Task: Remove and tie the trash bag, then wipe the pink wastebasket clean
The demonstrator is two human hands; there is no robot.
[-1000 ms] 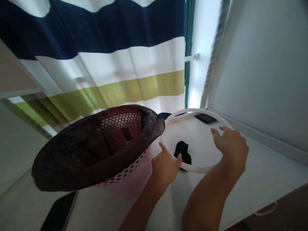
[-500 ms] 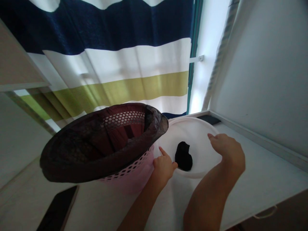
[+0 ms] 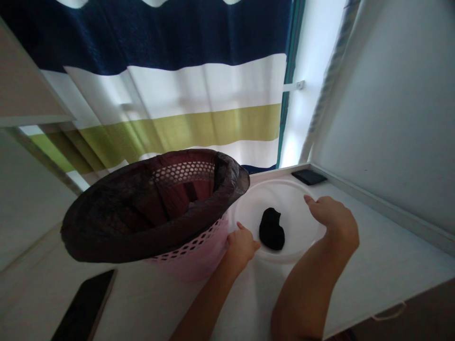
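A striped curtain (image 3: 167,90) in navy, white and olive hung across the back of the room, with a pale wall to the right and a white counter (image 3: 384,241) below. On the counter stood a pink basket (image 3: 194,265) with a perforated upper wall, and a thin dark bag (image 3: 124,246) lined it. By the look of it, the lining was done: the bag was folded out over the rim and hung outside it. The mouth was open, and the pink mesh showed through the film inside.

The white ring (image 3: 279,182) was not on the basket. It lay to the basket's right, seemingly flat, around a small black item (image 3: 272,229). Letting go of the ring could not be confirmed as done. The left hand (image 3: 242,246) was at its near left edge, index finger and thumb spread; the right hand (image 3: 334,218) was at its right side, thumb out, the other fingers hidden. Whether either had hold of the ring or merely rested by it, I could not tell.

Counted: one basket, one bag, one ring, one small black item inside the ring, one flat dark case (image 3: 308,177) at the back corner, one dark phone-like slab (image 3: 83,305) at the front left, and two hands.
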